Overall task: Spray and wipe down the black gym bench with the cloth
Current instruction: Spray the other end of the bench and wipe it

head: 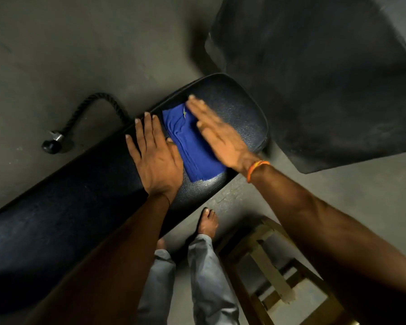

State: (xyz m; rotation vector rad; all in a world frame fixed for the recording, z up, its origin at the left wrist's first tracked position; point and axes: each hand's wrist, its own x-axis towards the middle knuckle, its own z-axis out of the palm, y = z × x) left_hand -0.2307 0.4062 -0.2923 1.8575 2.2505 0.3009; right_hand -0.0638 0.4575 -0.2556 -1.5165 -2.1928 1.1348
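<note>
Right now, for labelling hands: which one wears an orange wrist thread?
The right hand, flat over the blue cloth; the left hand, flat on the black bench, has a bare wrist.

You are in a gym: a padded black gym bench (56, 219), a cable-machine rope handle (89, 109) on the concrete floor (56, 55), a dark floor mat (314, 78).

Glossy pebbled bench (239, 109), soft cloth (195, 151), wooden stool (269, 266).

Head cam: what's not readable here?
Head view:
- Right hand: motion-blurred, so whether it presses the cloth is unclear.
- Cloth: right edge hidden under that hand.
- Bench: one end cut off by the left edge.
- Stool: cut off by the bottom edge.
- Spray bottle: none in frame.
</note>
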